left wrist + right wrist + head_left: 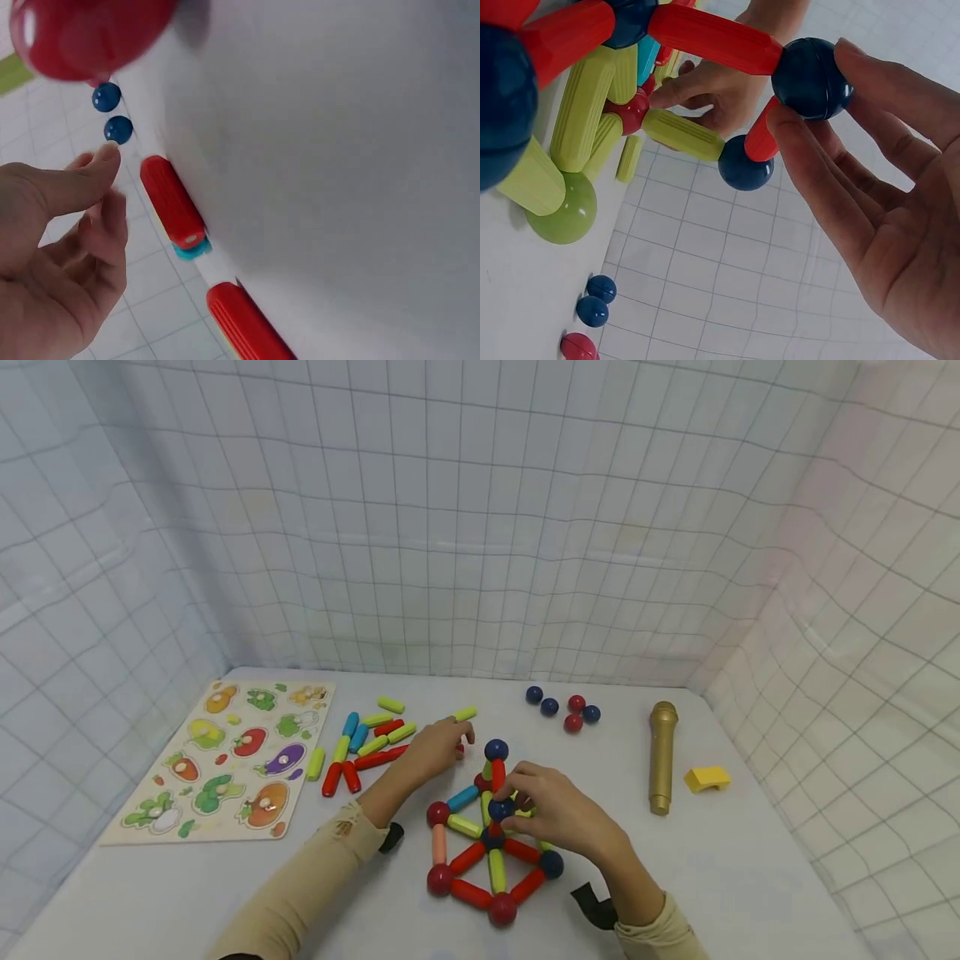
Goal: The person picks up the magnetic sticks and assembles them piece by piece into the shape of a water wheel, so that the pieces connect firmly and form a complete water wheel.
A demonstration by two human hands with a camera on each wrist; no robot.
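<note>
Right fingers (810,161) pinch blue ball (812,79) atop frame (491,852) at table centre. Left hand (435,747) loosely open, empty, beside loose rods (367,743). Base built; upper part unfinished, spare balls (562,706) unused.

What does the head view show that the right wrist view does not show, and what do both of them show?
Only the head view shows the vegetable puzzle board, the gold toy microphone, the yellow block and the pile of loose sticks by the left hand.

Only the right wrist view shows closely how the right hand pinches a dark blue ball between thumb and fingers, and a green ball under the structure.

Both show the stick-and-ball structure and the loose balls beyond it.
</note>
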